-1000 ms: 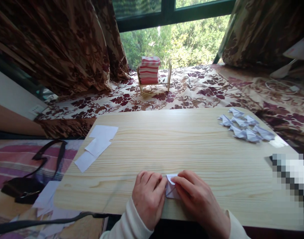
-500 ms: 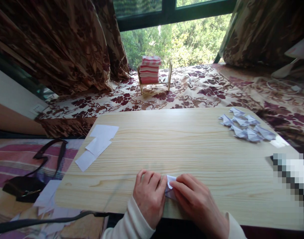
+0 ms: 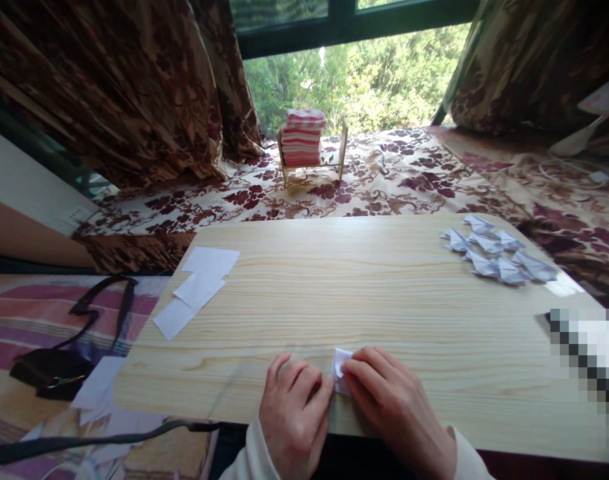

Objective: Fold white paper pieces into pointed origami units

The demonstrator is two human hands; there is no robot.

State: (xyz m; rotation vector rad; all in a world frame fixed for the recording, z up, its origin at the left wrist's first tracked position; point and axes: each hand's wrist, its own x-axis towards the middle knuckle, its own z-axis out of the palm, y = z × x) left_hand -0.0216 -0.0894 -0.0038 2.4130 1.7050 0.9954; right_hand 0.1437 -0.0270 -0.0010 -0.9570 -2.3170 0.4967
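A small piece of folded white paper [image 3: 340,363] lies at the near edge of the table, partly covered by my fingers. My right hand [image 3: 397,400] is closed on its right side, the fingertips pressing a folded flap. At the paper's left edge, my left hand [image 3: 297,410] has its index finger and thumb close together on the border. The other left fingers are bent and slightly apart. How much of the paper sits under the left fingertips is hidden.
Several folded paper pieces [image 3: 502,250] cluster at the table's far right. Flat white sheets [image 3: 197,287] overlap on the left. A pixelated device [image 3: 584,347] lies at the right edge. Beyond the wooden table [image 3: 304,287] stands a small rack of striped cloths [image 3: 303,139]. A black bag [image 3: 52,373] is at left.
My left hand has shifted slightly left and toward me, its fingers looser and more spread, so more of the paper shows. My right hand stays on the paper. The view has tilted a little.
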